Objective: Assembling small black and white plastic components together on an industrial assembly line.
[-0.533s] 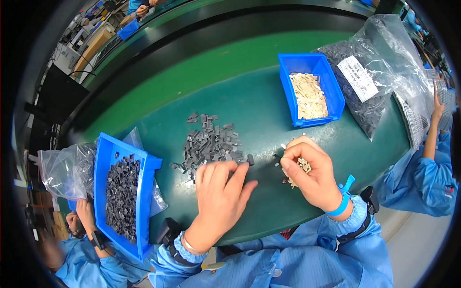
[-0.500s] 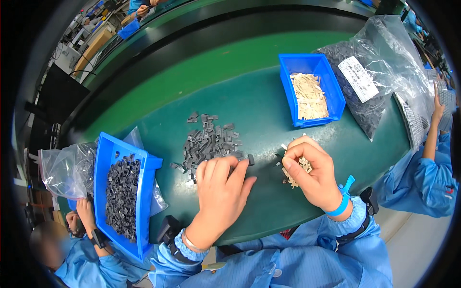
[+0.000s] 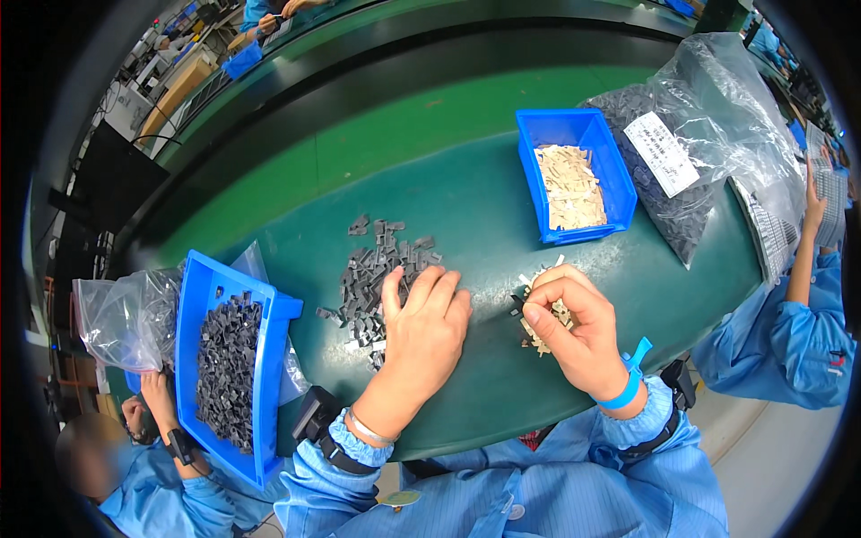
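My left hand [image 3: 423, 334] lies palm down at the near right side of a loose pile of small dark grey plastic pieces [image 3: 372, 273]. Its fingers stretch forward onto the pile, somewhat apart, with nothing visibly held; what lies beneath them is hidden. Further right, my right hand [image 3: 574, 332] has thumb and forefinger pinched together. Whatever may be in that pinch is too small or hidden to name. Under and beside it lie small cream-coloured strips [image 3: 535, 344], partly covered by the hand, with a few dark bits next to the fingertips.
A blue bin of dark pieces [image 3: 285, 307] stands at the left, beside a clear plastic bag [image 3: 121, 318]. A blue bin of cream strips [image 3: 577, 238] and a large labelled bag of dark pieces [image 3: 668, 215] are at the far right. Co-workers sit at both sides.
My left hand has moved slightly forward over the near edge of the grey pile, its fingers reaching further. My right hand stays pinched near the cream strips, a little lower in view.
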The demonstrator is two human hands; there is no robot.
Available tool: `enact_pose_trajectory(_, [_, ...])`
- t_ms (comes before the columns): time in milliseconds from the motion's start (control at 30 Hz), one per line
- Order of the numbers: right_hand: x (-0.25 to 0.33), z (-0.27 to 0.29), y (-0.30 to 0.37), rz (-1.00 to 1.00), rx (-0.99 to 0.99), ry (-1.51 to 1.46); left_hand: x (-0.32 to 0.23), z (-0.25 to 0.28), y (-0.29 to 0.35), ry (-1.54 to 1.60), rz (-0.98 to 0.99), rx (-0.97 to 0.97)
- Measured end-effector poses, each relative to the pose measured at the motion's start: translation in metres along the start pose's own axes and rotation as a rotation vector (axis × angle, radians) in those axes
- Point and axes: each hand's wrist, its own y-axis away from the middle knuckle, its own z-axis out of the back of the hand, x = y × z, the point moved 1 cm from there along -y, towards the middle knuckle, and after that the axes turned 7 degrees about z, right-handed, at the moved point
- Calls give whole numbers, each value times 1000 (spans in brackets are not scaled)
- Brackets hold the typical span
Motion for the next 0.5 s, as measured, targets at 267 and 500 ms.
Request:
enact_pose_trajectory(267, [-2,-3,6,32,-29,-58,-1,-3,-1,18,-141,-134])
enact_pose_trajectory(500, [10,-8,9,241,-81,-22,-18,29,8,1272,495,21])
